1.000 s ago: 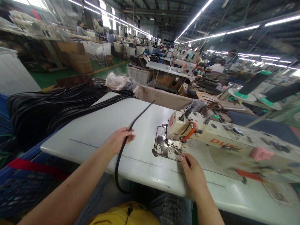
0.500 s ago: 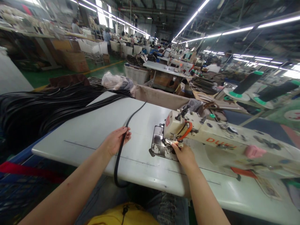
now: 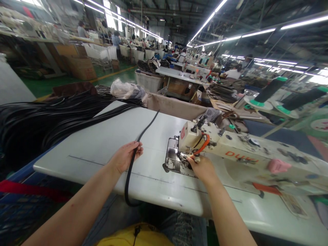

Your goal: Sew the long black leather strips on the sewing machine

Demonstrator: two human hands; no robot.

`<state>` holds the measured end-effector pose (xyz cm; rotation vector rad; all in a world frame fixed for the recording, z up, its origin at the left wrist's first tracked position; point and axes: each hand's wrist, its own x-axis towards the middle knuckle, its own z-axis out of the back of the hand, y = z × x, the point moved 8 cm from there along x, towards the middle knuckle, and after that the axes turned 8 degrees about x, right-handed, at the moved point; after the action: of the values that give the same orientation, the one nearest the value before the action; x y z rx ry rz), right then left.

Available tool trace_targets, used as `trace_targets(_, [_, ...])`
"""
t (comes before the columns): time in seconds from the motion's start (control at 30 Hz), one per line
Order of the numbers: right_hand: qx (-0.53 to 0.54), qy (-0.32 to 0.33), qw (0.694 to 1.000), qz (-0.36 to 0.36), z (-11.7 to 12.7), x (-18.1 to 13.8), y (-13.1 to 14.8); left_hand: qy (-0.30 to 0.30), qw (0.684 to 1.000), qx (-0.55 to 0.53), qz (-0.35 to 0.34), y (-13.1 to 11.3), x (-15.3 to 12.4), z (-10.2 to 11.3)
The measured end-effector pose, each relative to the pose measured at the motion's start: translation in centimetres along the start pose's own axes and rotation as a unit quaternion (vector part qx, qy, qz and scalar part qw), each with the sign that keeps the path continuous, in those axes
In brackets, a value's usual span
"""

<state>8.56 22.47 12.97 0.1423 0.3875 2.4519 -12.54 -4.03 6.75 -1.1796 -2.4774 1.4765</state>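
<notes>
My left hand [image 3: 125, 156] is closed round a long black strap [image 3: 130, 171] on the white table [image 3: 102, 143]. The strap runs from my fingers up toward the table's far edge and loops down over the near edge. My right hand [image 3: 202, 167] rests at the needle area of the cream sewing machine [image 3: 230, 150], fingers curled at the presser foot; what they pinch is hidden. An orange loop sits on the machine head just above that hand.
A big heap of black straps [image 3: 51, 119] lies at the table's left. A clear plastic bag [image 3: 125, 89] sits beyond it. Black thread cones [image 3: 269, 90] stand at the right. Blue crates [image 3: 15, 205] are at lower left. Other workers sit at benches behind.
My right hand moved up from the table's front to the presser foot of the machine. My left hand kept its hold on the strap and shifted slightly left.
</notes>
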Motion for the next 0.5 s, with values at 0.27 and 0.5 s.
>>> trace_targets(0.27, [-0.049, -0.016, 0.999, 0.002, -0.44, -0.61, 0.63, 0.006, 1.0, -0.012, 0.001, 0.12, 0.12, 0.12])
trace_targets(0.5, [-0.1, -0.062, 0.993, -0.025, -0.04, -1.03, 0.54, 0.011, 1.0, -0.013, -0.007, -0.05, 0.07, 0.17])
